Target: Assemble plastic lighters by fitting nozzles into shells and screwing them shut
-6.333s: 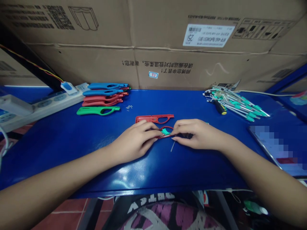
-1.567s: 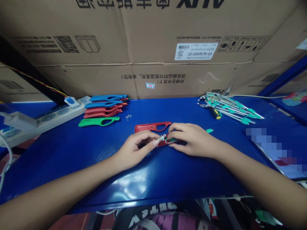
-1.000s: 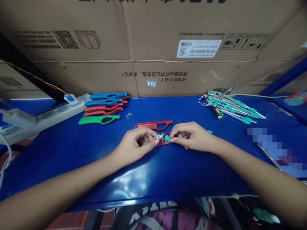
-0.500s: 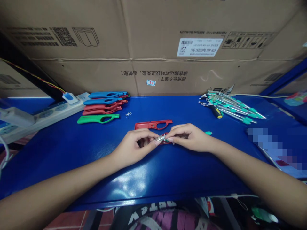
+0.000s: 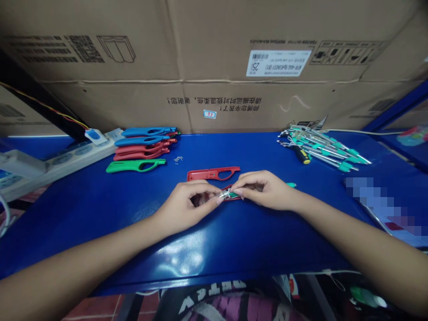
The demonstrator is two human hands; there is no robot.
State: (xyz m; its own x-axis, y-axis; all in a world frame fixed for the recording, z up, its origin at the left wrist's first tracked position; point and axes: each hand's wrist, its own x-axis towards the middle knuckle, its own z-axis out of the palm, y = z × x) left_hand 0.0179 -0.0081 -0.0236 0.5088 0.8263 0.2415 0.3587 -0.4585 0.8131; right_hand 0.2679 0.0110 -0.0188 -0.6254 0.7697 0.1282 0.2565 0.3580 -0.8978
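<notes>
My left hand (image 5: 190, 205) is closed on a small clear part (image 5: 222, 195) at the middle of the blue table. The fingers of my right hand (image 5: 264, 191) pinch a small green and white piece (image 5: 231, 193) at the clear part's right end. Under my fingertips lies a red shell (image 5: 234, 198), mostly covered by both hands. Another red shell half (image 5: 214, 174) with a looped handle rests just behind them, untouched. A green tip (image 5: 291, 185) sticks out behind my right wrist.
Blue, red and green lighter-shaped casings (image 5: 135, 166) lie at the left beside a power strip (image 5: 80, 151). Small screws (image 5: 178, 159) are near them. Metal rods with green parts (image 5: 321, 149) and a screwdriver (image 5: 302, 155) sit back right. A cardboard box (image 5: 214, 53) stands behind.
My right fingers have shifted slightly at the small parts, and more of the green piece shows between the hands. My left hand has hardly moved.
</notes>
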